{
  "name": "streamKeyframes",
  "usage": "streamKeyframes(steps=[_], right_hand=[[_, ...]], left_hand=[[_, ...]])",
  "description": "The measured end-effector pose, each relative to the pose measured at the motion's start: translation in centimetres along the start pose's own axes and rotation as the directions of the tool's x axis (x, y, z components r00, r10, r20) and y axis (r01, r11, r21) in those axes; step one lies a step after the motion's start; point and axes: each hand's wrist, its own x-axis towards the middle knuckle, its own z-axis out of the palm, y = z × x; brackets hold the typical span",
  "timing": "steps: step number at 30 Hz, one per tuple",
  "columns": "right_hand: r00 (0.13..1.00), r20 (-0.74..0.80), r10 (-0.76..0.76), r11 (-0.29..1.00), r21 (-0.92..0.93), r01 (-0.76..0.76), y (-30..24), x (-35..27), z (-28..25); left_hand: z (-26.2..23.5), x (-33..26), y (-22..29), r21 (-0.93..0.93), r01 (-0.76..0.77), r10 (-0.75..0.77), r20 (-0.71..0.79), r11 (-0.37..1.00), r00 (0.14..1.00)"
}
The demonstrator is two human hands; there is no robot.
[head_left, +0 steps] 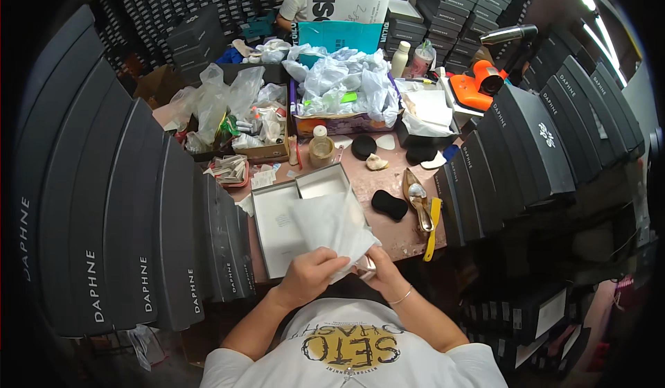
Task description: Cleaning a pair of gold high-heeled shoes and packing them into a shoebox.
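Observation:
My left hand (312, 276) is closed on the edge of a thin white wrapping sheet or bag (325, 220), which spreads over the open shoe box (277, 239). Beside it, my right hand (386, 274) grips what looks like a shoe (366, 267); only a pale, shiny end shows, and the white wrapping hides the rest. Right of the box lies a gold-brown pointed shoe (415, 197) with whitish stuffing inside. A yellow-handled tool (433, 228) rests along its right side, and a black sponge-like pad (389, 205) is on its left.
Dark shoe boxes stand in rows at left (145, 215) and right (519, 138). Behind the work spot are a box of clear bags (228, 104), a purple-edged box of crumpled plastic (346, 83), a bottle (321, 149) and an orange tool (478, 82). Another person (294, 5) is at the back.

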Motion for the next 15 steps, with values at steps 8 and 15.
streamKeyframes(steps=[8, 15], right_hand=[[0.932, -0.168, -0.322, 0.947, -0.054, 0.317, 1.6, -2.9, 0.0], [0.905, -0.147, -0.400, 0.912, -0.164, 0.376, -2.3, -8.9, -3.5]], left_hand=[[9.3, 0.2, 4.3, -0.043, -0.235, 0.235, -0.007, 0.971, 0.972], [16.5, 0.2, 9.3, -0.197, -0.062, 0.091, 0.141, 0.978, 0.986]])
